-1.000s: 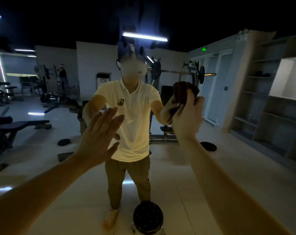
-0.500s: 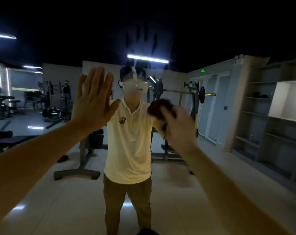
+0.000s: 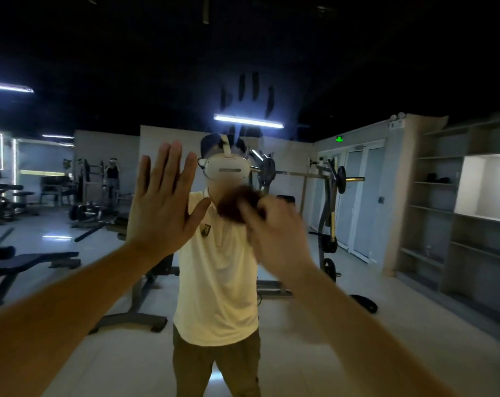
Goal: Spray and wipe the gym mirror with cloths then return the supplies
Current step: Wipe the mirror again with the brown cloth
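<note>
The gym mirror (image 3: 357,81) fills the whole view and reflects me in a white shirt with a headset. My left hand (image 3: 162,204) is flat against the glass, fingers straight and spread, left of centre. My right hand (image 3: 274,233) grips a bunched dark brown cloth (image 3: 237,204) and presses it to the mirror at the height of my reflected chin; hand and cloth are blurred by motion. A smeared handprint (image 3: 248,93) shows on the glass above my reflected head. No spray bottle is in view.
The reflection shows a barbell rack (image 3: 323,179) behind me, benches (image 3: 28,259) at the left, open shelves (image 3: 443,210) at the right, a dark disc on the floor (image 3: 363,302), and another person (image 3: 112,173) far back left.
My view rose up the mirror. The left hand went from a lower, tilted touch to flat and upright on the glass. The right hand swept the cloth leftward toward the centre.
</note>
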### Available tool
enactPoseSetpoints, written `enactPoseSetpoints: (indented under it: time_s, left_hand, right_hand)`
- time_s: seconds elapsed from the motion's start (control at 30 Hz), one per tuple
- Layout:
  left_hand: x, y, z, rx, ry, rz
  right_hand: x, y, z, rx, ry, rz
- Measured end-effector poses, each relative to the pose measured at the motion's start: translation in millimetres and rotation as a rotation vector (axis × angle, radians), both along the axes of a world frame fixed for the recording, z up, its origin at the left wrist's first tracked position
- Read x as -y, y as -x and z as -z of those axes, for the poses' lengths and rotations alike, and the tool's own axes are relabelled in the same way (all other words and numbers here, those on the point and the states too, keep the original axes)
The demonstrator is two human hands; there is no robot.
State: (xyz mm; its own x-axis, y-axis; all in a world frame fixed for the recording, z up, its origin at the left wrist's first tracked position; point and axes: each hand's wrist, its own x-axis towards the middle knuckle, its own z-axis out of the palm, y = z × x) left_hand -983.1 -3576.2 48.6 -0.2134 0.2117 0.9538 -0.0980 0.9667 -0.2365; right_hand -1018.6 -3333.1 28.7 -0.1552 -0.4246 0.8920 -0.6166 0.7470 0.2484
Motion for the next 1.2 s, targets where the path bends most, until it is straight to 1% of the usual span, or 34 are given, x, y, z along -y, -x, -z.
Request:
enactPoseSetpoints:
  time_s: [0.07,0.1,0.13,0.2,0.27,0.3,0.37,0.4,0.5,0.57,0.6,0.63,0.67,0.73,0.8,0.87,0.9,0.93,0.97,1.03,1.07,1.13,1.17,1.2]
  left_hand:
    - [0.6,0.1,0.8,-0.018,0.006,0.006]
    - [0.3,0.4,1.4,-0.025,0.010,0.007]
    - [0.0,1.0,1.6,-0.026,0.014,0.007]
    - [-1.3,0.8,1.9,-0.015,0.016,-0.010]
    - [-2.2,-1.1,0.6,0.008,0.013,-0.035]
    - [-2.4,-2.8,0.1,0.024,0.018,-0.039]
    - [-2.4,-5.5,-1.1,0.048,0.035,-0.043]
    - [-2.3,-6.8,-1.8,0.059,0.039,-0.043]
    - [2.9,-12.3,-2.8,0.093,0.060,-0.046]
    - [11.7,-19.1,-7.4,0.119,0.117,-0.060]
    - [17.9,-23.6,-11.7,0.117,0.157,-0.074]
    - [24.6,-28.9,-17.4,0.110,0.190,-0.087]
    - [30.7,-32.7,-25.4,0.096,0.202,-0.094]
    - [40.5,-36.9,-46.4,0.041,0.150,-0.099]
    - [42.7,-32.4,-71.6,-0.011,0.085,-0.107]
    - [38.6,-22.4,-92.0,-0.048,0.060,-0.099]
    - [35.6,-16.4,-97.2,-0.063,0.053,-0.087]
    - [33.8,-10.2,-99.8,-0.077,0.047,-0.075]
    - [32.9,-5.8,-99.5,-0.091,0.043,-0.067]
    - [33.2,-3.0,-97.2,-0.114,0.046,-0.064]
    - [33.4,-3.8,-95.9,-0.117,0.049,-0.061]
    - [33.8,-5.7,-95.9,-0.120,0.050,-0.047]
    - [33.6,-6.1,-96.2,-0.122,0.050,-0.040]
    - [33.2,-5.4,-96.3,-0.125,0.051,-0.037]
  right_hand:
    - [-24.6,9.8,-46.2,-0.057,0.176,0.093]
    - [-38.3,14.0,-71.4,-0.070,0.319,0.128]
    - [-49.1,15.6,-95.1,-0.095,0.417,0.173]
    - [-53.1,18.2,-128.7,-0.051,0.602,0.185]
    - [-28.0,12.9,-136.5,-0.040,0.693,0.171]
    - [-9.7,8.2,-129.9,-0.037,0.699,0.140]
    - [26.0,-5.5,-102.9,-0.013,0.599,0.038]
    - [39.1,-12.0,-86.2,-0.009,0.494,-0.002]
    - [50.5,-19.3,-41.6,-0.064,0.092,-0.011]
    - [27.1,-14.0,-45.1,-0.166,-0.161,0.015]
    - [12.4,-11.5,-58.4,-0.205,-0.202,0.048]
    - [-2.6,-8.0,-75.9,-0.202,-0.162,0.079]
    - [-18.2,-4.1,-97.0,-0.185,-0.053,0.098]
    - [-49.7,7.4,-144.8,-0.145,0.226,0.128]
    - [-61.2,18.7,-180.3,-0.118,0.469,0.218]
    - [-41.4,21.4,-191.5,-0.114,0.636,0.233]
    - [-24.8,18.0,-187.7,-0.112,0.689,0.192]
    - [-6.6,12.0,-178.8,-0.111,0.695,0.132]
    - [11.6,6.2,-165.2,-0.119,0.662,0.067]
    - [40.8,-2.2,-132.3,-0.125,0.518,-0.003]
    - [49.8,-4.8,-116.8,-0.130,0.422,-0.007]
    - [50.5,-6.0,-98.2,-0.217,0.154,-0.001]
    - [40.3,-3.0,-100.4,-0.267,0.016,0.016]
    - [27.5,-0.2,-109.3,-0.294,-0.071,0.039]
